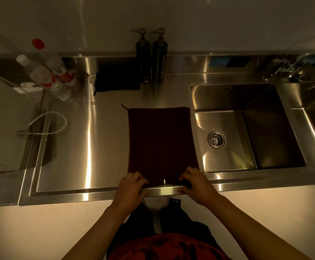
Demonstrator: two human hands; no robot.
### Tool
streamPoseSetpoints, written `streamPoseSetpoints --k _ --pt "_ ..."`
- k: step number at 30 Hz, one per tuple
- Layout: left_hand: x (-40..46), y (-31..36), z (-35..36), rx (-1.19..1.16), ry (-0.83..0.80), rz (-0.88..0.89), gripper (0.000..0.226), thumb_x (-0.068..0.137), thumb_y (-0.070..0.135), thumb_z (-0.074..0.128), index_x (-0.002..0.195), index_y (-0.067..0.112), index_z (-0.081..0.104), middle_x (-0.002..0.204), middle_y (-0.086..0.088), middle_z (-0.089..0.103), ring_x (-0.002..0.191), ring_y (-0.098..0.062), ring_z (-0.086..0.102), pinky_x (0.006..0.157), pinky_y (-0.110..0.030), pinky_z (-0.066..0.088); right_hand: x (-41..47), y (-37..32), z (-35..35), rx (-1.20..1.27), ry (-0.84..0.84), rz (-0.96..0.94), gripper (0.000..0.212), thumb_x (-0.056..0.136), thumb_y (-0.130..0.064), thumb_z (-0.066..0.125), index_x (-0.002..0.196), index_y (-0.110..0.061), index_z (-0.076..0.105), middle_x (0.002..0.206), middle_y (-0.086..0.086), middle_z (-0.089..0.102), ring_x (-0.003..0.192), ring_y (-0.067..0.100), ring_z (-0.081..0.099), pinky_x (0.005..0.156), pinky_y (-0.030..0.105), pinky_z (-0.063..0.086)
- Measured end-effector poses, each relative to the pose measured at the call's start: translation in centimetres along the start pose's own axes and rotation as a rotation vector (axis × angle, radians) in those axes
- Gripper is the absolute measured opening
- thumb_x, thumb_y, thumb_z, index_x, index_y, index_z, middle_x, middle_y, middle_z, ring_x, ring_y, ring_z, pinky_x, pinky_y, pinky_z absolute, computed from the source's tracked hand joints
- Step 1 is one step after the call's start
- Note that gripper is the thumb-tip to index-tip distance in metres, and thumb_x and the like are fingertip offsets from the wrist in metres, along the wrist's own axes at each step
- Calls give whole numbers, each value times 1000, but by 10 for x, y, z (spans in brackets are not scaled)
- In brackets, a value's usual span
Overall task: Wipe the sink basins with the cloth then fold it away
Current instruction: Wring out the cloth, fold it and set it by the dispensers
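Maroon cloth [161, 141] lies flat on the steel worktop [78, 147], stretching away from both hands. Left hand [131, 185] and right hand [196, 182] are apart, each pinching a near corner. The sink basin [265, 102] sits just beyond the right hand. Uneven lifting could skew the fold or drag the cloth off the front edge.
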State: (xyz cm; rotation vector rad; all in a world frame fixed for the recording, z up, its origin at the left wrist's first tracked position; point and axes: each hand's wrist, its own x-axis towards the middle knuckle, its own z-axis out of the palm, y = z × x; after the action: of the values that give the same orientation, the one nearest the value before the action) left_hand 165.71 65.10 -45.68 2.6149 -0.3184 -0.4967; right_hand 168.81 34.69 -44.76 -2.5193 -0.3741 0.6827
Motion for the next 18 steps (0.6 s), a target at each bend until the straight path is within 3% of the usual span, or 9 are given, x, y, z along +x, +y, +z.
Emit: streamPoseSetpoints --k 8,18 --pt "5 7 -4 -14 -25 -26 30 97 38 67 124 27 72 122 5 58 115 -16 49 92 -33 42 2 -3 5 67 16 15 26 91 -29 73 115 -18 74 111 -4 57 106 13 51 92 29 46" --pt "8 11 -1 -117 36 -102 13 94 30 72 105 25 78 104 7 59 102 -15 50 85 -30 40 7 -5 9 119 74 43 9 94 -21 70 98 -18 78 102 -4 61 100 13 54 86 31 48"
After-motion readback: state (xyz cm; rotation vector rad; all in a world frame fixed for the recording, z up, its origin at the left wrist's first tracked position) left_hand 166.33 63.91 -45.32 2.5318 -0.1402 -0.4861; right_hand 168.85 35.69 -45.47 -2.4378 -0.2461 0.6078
